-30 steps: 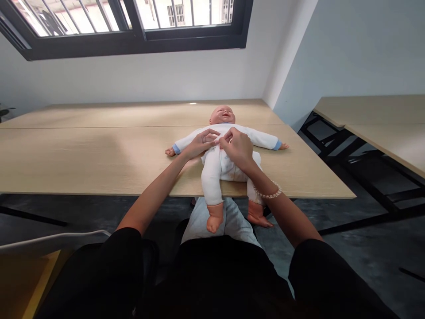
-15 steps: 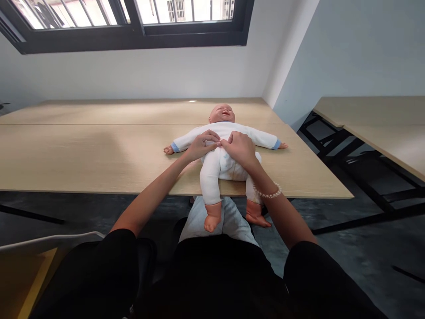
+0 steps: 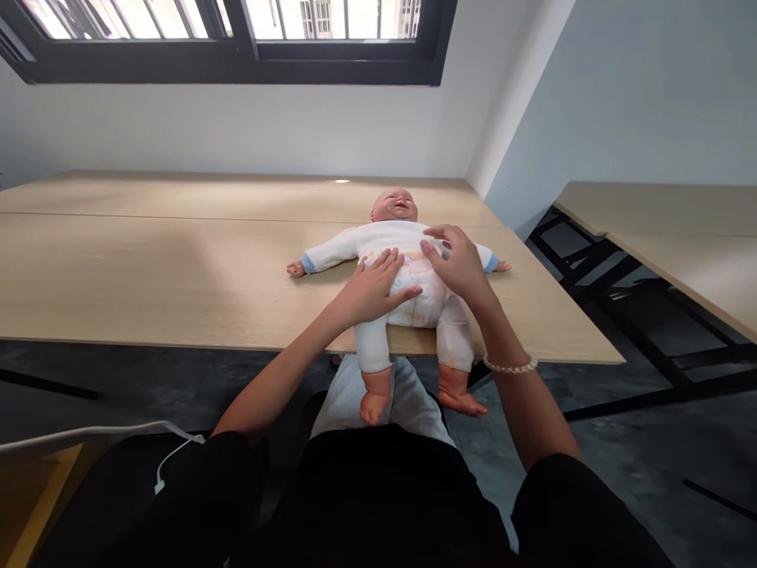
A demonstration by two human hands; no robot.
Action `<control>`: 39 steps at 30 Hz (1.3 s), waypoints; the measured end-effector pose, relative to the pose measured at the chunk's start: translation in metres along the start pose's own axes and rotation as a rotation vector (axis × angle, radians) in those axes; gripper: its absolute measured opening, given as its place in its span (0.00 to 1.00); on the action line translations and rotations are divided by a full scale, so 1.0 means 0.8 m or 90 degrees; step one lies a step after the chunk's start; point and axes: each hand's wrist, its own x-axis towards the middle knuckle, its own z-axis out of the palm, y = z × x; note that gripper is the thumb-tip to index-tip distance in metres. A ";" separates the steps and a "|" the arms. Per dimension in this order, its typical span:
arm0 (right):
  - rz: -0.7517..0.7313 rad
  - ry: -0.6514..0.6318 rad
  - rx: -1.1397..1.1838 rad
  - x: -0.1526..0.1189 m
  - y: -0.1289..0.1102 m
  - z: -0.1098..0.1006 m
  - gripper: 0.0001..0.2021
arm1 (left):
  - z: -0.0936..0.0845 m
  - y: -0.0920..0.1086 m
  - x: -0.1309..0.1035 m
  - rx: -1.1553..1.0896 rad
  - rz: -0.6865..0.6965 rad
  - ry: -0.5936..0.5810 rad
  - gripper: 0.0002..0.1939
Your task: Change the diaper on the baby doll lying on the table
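A baby doll (image 3: 384,234) lay face-up, legs over the surface (image 3: 147,284)'s near edge.
The left hand (image 3: 371,290) lay across its diaper (image 3: 421,304), thumb spread; the right hand (image 3: 460,262) hovered close, thumb and fingers apart.

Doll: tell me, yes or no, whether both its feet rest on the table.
No, the doll has both feet out past the near edge of the table.
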 end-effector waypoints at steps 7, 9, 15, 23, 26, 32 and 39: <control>-0.025 -0.288 -0.022 -0.023 0.016 0.017 0.37 | 0.005 0.013 0.006 0.047 -0.002 -0.011 0.43; -0.030 -0.300 -0.026 -0.024 0.013 0.019 0.39 | 0.006 0.016 0.004 0.053 -0.004 -0.019 0.44; -0.060 -0.316 -0.062 -0.036 -0.002 0.010 0.38 | 0.018 0.025 -0.009 0.083 -0.001 0.022 0.42; -0.056 -0.260 -0.086 -0.054 -0.009 0.017 0.39 | 0.016 0.007 -0.011 0.106 0.050 -0.012 0.36; -0.045 -0.251 -0.098 -0.058 -0.012 0.021 0.36 | 0.016 -0.002 -0.013 0.097 0.069 -0.021 0.37; -0.048 -0.270 -0.150 -0.057 -0.019 0.020 0.32 | 0.013 0.002 -0.013 0.100 0.040 -0.036 0.39; -0.048 -0.254 -0.084 -0.060 -0.017 0.013 0.33 | 0.016 0.009 -0.020 -0.041 0.018 0.015 0.42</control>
